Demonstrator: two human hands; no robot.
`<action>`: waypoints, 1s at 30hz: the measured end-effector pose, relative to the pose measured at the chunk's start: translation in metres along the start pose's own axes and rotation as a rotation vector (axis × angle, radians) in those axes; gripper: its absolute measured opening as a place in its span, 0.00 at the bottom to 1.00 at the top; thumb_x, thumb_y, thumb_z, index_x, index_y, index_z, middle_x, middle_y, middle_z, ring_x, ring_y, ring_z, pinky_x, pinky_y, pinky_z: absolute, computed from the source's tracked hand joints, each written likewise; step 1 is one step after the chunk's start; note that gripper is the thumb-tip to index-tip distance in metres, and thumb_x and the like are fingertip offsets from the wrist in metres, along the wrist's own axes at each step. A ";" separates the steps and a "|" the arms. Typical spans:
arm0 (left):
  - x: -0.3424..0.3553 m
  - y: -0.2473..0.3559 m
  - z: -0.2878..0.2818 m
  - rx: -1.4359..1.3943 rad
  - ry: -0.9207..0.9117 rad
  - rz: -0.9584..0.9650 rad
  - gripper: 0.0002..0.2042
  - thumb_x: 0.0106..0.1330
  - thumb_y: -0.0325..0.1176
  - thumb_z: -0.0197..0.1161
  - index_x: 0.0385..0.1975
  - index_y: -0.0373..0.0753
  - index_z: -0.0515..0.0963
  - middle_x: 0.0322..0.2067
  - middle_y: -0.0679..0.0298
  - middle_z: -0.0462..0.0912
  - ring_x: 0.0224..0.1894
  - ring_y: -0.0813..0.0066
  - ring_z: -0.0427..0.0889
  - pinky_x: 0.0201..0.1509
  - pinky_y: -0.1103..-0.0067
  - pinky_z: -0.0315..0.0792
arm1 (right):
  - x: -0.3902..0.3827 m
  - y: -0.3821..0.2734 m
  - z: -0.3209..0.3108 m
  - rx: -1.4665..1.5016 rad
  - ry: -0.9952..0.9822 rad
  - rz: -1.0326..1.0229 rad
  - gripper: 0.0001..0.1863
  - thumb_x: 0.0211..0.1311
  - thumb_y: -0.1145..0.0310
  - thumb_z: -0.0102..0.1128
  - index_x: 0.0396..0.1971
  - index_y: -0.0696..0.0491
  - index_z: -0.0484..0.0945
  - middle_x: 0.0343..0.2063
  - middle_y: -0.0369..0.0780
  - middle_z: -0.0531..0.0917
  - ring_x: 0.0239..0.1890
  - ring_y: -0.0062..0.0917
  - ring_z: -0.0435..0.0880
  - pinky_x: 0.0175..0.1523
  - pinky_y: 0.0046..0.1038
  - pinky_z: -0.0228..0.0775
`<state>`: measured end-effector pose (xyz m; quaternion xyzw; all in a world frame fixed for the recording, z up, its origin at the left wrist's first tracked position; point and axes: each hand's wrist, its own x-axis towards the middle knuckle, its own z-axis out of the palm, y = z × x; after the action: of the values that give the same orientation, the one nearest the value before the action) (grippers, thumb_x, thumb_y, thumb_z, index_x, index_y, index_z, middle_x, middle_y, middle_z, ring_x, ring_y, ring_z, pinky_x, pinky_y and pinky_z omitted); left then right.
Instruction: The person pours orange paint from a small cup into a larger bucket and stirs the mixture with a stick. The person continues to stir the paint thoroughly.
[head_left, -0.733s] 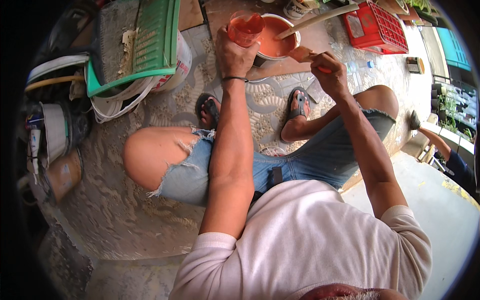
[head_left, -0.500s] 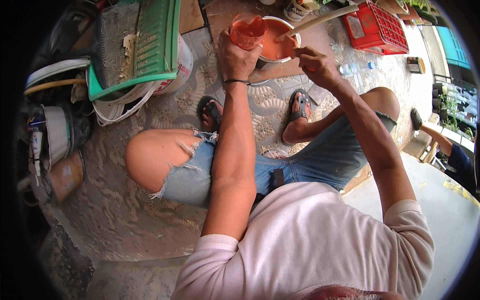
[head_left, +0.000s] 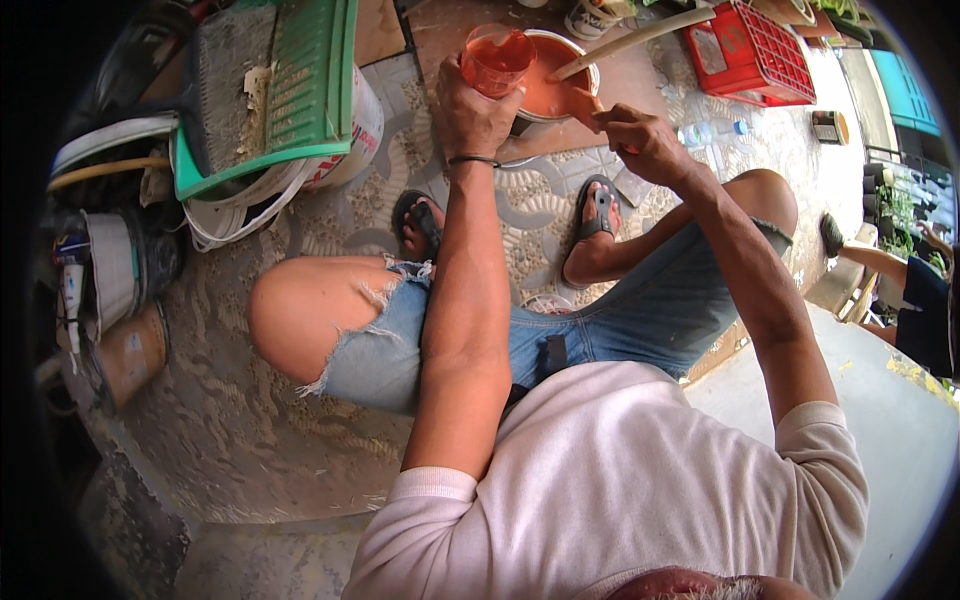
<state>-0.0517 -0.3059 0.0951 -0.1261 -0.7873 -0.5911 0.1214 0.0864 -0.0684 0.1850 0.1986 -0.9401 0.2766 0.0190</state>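
Two hands at work above a bucket of orange paint

The left hand [head_left: 482, 122] is closed around the lower part of a clear plastic cup [head_left: 497, 65], whose inside is coloured orange-red. The cup is raised just beside the left edge of a round bucket with a white rim [head_left: 596, 75]; whether the two touch, I cannot tell. Thick orange paint [head_left: 545, 90] is inside the bucket, and a long pale wooden stick [head_left: 640, 40] stands in it at a slant, leaning toward the right.

The right hand [head_left: 645, 145] is clamped on a flat, orange-coated tool [head_left: 586, 106], a brush or a scraper, I cannot say which. Its flat end is at the right side of the bucket's rim. The two hands are apart from each other, one on each side of the bucket.

Under the bucket lies a reddish-brown board [head_left: 638, 88]. To the right of it are a clear plastic bottle with a blue cap [head_left: 712, 132], lying on its side, and a red plastic crate with a grid [head_left: 765, 60]. On the left side, a green ribbed plastic tray [head_left: 310, 90] is placed over a white plastic pail [head_left: 365, 135]. At the far right, another person in dark clothes [head_left: 925, 310] is partly visible.
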 end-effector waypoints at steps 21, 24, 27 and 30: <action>0.001 -0.005 0.001 -0.048 0.020 -0.008 0.40 0.44 0.45 0.83 0.57 0.36 0.71 0.52 0.46 0.82 0.54 0.43 0.83 0.56 0.56 0.79 | -0.004 0.009 0.040 0.252 0.522 0.532 0.06 0.63 0.78 0.73 0.39 0.56 0.87 0.33 0.36 0.89 0.38 0.17 0.85 0.49 0.24 0.76; 0.001 -0.005 0.000 -0.028 0.008 -0.002 0.41 0.44 0.45 0.83 0.58 0.36 0.70 0.52 0.46 0.81 0.55 0.43 0.82 0.57 0.55 0.79 | -0.006 0.011 0.036 0.212 0.515 0.533 0.06 0.62 0.78 0.73 0.38 0.56 0.86 0.32 0.36 0.88 0.38 0.17 0.84 0.49 0.24 0.76; 0.000 -0.005 0.000 -0.013 0.007 0.006 0.41 0.45 0.45 0.83 0.58 0.36 0.70 0.53 0.47 0.81 0.56 0.43 0.82 0.58 0.55 0.78 | -0.009 0.007 0.031 0.195 0.507 0.556 0.06 0.61 0.78 0.73 0.38 0.56 0.86 0.33 0.36 0.89 0.38 0.18 0.86 0.48 0.25 0.78; 0.001 -0.005 -0.003 -0.041 0.036 0.056 0.41 0.45 0.44 0.83 0.59 0.37 0.71 0.53 0.47 0.81 0.56 0.44 0.82 0.58 0.55 0.78 | -0.017 0.013 0.023 0.210 0.535 0.531 0.07 0.60 0.77 0.73 0.37 0.54 0.87 0.33 0.38 0.90 0.38 0.21 0.88 0.47 0.27 0.80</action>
<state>-0.0543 -0.3098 0.0914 -0.1399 -0.7688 -0.6058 0.1495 0.0991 -0.0641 0.1560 -0.1299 -0.8871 0.4087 0.1707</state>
